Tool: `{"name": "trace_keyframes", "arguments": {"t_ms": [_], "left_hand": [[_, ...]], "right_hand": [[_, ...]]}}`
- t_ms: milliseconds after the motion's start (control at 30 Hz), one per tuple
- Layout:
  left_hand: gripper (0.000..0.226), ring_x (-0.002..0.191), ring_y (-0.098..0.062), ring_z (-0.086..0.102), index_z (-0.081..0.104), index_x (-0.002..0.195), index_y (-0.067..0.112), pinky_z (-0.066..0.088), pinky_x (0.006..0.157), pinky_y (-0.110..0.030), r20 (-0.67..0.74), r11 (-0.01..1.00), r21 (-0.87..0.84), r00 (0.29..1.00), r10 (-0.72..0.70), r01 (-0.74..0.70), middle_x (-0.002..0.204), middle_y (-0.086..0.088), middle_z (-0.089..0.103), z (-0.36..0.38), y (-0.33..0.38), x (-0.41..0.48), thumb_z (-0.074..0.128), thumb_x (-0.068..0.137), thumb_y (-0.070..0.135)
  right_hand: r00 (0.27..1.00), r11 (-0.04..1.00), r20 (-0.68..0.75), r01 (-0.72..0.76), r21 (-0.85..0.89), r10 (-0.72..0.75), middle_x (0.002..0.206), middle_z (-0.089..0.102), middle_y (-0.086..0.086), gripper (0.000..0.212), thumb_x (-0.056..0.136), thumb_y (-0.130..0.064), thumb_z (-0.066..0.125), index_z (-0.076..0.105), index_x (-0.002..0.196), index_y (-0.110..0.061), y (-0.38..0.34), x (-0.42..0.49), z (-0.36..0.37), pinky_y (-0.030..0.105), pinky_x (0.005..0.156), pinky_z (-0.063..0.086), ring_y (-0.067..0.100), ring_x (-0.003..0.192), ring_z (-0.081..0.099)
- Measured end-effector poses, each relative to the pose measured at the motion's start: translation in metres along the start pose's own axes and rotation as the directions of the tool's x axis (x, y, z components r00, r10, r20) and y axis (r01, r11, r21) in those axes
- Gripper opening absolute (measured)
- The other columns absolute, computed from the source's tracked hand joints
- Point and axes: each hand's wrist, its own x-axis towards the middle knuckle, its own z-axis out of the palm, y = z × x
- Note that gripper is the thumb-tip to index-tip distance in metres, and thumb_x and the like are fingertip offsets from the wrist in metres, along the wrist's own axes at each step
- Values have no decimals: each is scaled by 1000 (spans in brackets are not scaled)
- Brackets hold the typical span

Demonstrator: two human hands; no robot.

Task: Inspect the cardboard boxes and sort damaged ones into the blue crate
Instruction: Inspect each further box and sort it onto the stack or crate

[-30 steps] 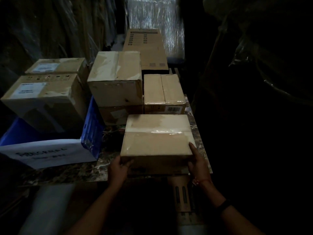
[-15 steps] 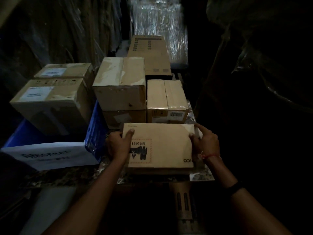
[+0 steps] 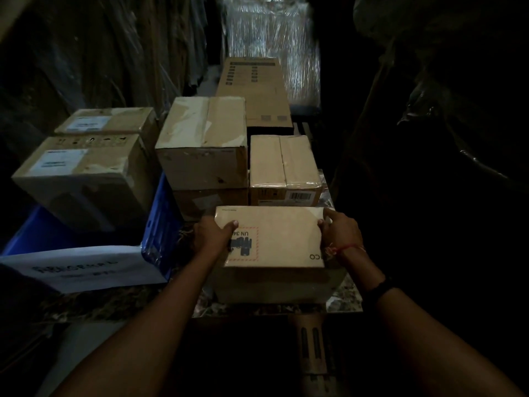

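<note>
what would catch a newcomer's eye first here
First, the cardboard box at front centre, the brightest thing in a dark storeroom, held at its sides by the left hand and right hand, with a red-bordered UN label on top. Next, the blue crate at left, with a large labelled box standing in it and a white paper sign on its front.
</note>
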Motion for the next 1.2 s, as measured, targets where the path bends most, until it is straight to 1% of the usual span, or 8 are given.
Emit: {"name": "trace_keyframes", "arguments": {"t_ms": [67, 133, 233, 333, 600, 800, 967, 1200], "left_hand": [[40, 111, -27, 60, 62, 122, 11, 48, 83, -34, -17, 954, 246, 983, 183, -173, 119, -9, 63, 6, 5, -2, 72, 86, 26], [50, 124, -29, 50, 56, 134, 18, 42, 101, -40, 65, 812, 409, 901, 430, -417, 135, -11, 54, 17, 11, -10, 70, 87, 26], [45, 139, -27, 37, 53, 139, 23, 26, 113, -37, 250, 689, 448, 820, 515, -569, 150, -12, 42, 40, 17, -27, 56, 95, 30], [49, 147, -26, 21, 37, 149, 25, 17, 119, -40, 312, 597, 577, 826, 470, -557, 158, -10, 29, 53, 13, -34, 40, 101, 35], [52, 148, -29, 18, 28, 153, 23, 17, 119, -42, 394, 505, 638, 810, 434, -581, 160, -12, 25, 52, 18, -30, 32, 103, 38], [65, 151, -29, 5, 14, 156, 19, 5, 121, -46, 278, 626, 642, 896, 347, -442, 163, -12, 13, 37, 5, -23, 28, 100, 50], [70, 151, -28, -4, 8, 157, 13, -2, 122, -45, 273, 598, 677, 900, 339, -430, 164, -12, 2, 40, -4, -21, 22, 101, 52], [76, 151, -26, -4, 7, 157, 16, -9, 120, -49, 294, 597, 688, 911, 289, -412, 164, -10, 1, 34, -1, -17, 20, 97, 62]], "right_hand": [[999, 981, -31, 30, -193, -37, 138, 48, 12, 37, 87, -42, 58, 55, 122, -31, -12, -6, 2, 45, 98, 38, 32, 126, 43], [988, 967, 15, 153, -205, -153, 149, 35, 13, 51, 88, -43, 55, 44, 137, -31, -37, -18, 5, 48, 106, 29, 31, 137, 30], [947, 945, 213, 279, -170, -242, 159, 14, 17, 57, 96, -44, 41, 25, 149, -29, -66, -40, 26, 51, 115, 17, 32, 147, 12], [944, 941, 208, 291, -171, -255, 161, 4, 15, 56, 101, -44, 25, 12, 153, -29, -64, -52, 43, 49, 119, 4, 30, 149, 1], [937, 933, 212, 316, -173, -278, 162, 1, 14, 57, 101, -44, 22, 9, 154, -27, -61, -50, 46, 46, 119, 1, 29, 149, -2], [972, 967, 167, 195, -166, -167, 160, 2, 20, 69, 96, -55, 32, 13, 154, -23, -43, -37, 27, 49, 118, 2, 31, 149, -2], [980, 957, 93, 193, -216, -177, 160, 3, 20, 64, 98, -52, 23, 12, 154, -23, -26, -39, 32, 47, 119, 2, 31, 149, -1], [970, 955, 154, 215, -204, -185, 160, 1, 20, 69, 97, -56, 25, 9, 155, -20, -22, -36, 26, 46, 119, 2, 31, 149, -3]]}}
